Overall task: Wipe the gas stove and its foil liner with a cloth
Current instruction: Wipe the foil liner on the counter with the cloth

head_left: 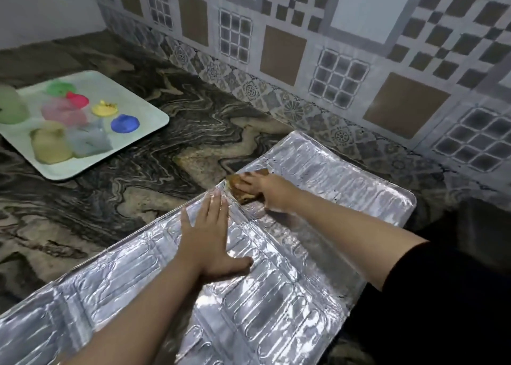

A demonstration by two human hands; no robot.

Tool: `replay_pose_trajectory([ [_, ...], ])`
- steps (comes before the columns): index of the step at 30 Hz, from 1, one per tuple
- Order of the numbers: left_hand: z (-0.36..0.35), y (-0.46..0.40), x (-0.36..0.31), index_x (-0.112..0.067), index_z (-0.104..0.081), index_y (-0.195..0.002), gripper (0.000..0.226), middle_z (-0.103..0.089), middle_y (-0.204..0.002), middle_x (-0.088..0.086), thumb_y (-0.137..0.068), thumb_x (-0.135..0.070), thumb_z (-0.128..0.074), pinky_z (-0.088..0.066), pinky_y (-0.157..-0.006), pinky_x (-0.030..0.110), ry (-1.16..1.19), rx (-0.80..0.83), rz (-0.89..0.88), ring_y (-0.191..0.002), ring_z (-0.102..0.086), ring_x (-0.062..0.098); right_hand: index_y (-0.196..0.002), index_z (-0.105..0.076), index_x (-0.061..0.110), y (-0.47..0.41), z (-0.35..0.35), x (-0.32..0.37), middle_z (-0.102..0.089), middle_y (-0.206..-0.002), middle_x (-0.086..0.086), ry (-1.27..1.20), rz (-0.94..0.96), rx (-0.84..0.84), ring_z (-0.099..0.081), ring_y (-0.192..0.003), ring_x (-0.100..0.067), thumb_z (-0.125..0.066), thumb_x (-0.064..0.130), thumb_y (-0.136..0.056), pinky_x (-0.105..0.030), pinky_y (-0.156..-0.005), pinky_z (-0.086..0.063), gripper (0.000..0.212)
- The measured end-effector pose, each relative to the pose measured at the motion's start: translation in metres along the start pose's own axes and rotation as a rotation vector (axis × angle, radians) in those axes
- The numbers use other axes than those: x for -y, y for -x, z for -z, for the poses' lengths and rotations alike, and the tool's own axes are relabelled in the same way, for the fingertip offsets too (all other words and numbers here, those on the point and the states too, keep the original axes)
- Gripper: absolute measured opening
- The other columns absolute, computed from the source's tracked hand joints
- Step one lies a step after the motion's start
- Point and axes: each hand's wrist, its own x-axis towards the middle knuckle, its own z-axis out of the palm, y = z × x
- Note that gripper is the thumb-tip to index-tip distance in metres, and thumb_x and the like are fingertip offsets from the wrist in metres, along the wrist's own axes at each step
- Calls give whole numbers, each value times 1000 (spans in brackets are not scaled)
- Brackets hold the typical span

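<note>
The foil liner (pixel 276 290) lay spread on the marbled counter (pixel 132 187), embossed, shiny, likely thin and quick to crumple. The left hand (pixel 210 240) pressed flat on its middle, fingers straight; the right hand (pixel 265 190) pressed a soft brown cloth (pixel 240 190) at its far edge.

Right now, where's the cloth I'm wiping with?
In the head view the brown cloth lies under the right hand, at the far left edge of the foil liner, just beyond the left hand's fingertips.

Dim, soft-focus wide-angle view; glare streaks the foil liner (pixel 276 281), edges bend.
</note>
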Motion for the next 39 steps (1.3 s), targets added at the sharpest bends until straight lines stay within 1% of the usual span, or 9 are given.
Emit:
replay_pose_trajectory([
  [4,-1,2,1,-14,18,-151,135,32,-155,4,-53,-93,-31,16,-110,63,9,-21,3,-144,26,21,-147,-28,33,-15,8,-35,-17,-159,3,-51,-127,-25,-32,-140,-29,-53,-2,-87,-36,-113,-31,74],
  [10,-2,3,0,-14,19,-151,141,33,-154,2,-49,-102,-24,14,-111,63,1,-32,20,-143,29,20,-149,-27,27,-21,19,-79,-17,-160,-1,-85,-379,-42,-31,-140,-29,-46,2,-90,-34,-115,-28,67],
  [15,-1,3,-2,-13,15,-152,148,31,-155,1,-42,-105,-18,13,-111,64,9,-27,27,-144,28,20,-143,-39,14,-26,24,-62,-42,-143,-13,31,-500,-78,-46,-128,-33,-44,7,-93,-37,-104,-42,51],
  [19,0,2,-3,-12,14,-152,149,30,-156,1,-41,-106,-18,12,-111,64,4,-27,36,-144,27,19,-134,-45,8,-11,24,-45,-49,-129,-17,73,-425,-21,-53,-113,-34,-47,8,-90,-37,-89,-49,44],
  [24,2,2,-4,-12,12,-153,150,28,-157,2,-40,-106,-20,11,-111,64,5,-19,36,-145,24,20,-148,-30,16,34,22,-23,-43,-140,-19,79,-280,136,-54,-112,-33,-50,2,-88,-38,-95,-49,64],
  [29,3,3,-5,-12,13,-152,149,28,-156,2,-42,-106,-22,11,-111,65,12,-15,32,-145,24,20,-152,-19,20,67,17,1,-33,-150,-17,168,-174,217,-53,-112,-31,-47,7,-92,-34,-90,-46,67],
  [33,3,4,-6,-12,16,-152,148,30,-156,2,-42,-105,-21,8,-111,66,-3,-17,34,-145,25,20,-152,-16,23,83,3,8,-7,-160,-14,141,-128,272,-45,-124,-31,-51,1,-88,-36,-100,-45,77],
  [36,3,4,-6,-12,16,-152,148,30,-155,1,-43,-105,-21,9,-111,65,4,-22,32,-145,25,19,-152,-16,25,89,0,6,-6,-161,-7,96,-118,246,-33,-137,-31,-47,-3,-88,-36,-108,-37,76],
  [39,3,3,-7,-13,15,-152,147,29,-156,1,-42,-105,-18,8,-112,65,-1,-24,42,-145,24,19,-150,-18,33,87,-1,-6,-8,-161,1,74,-108,193,-27,-141,-30,-46,-5,-88,-36,-106,-36,78],
])
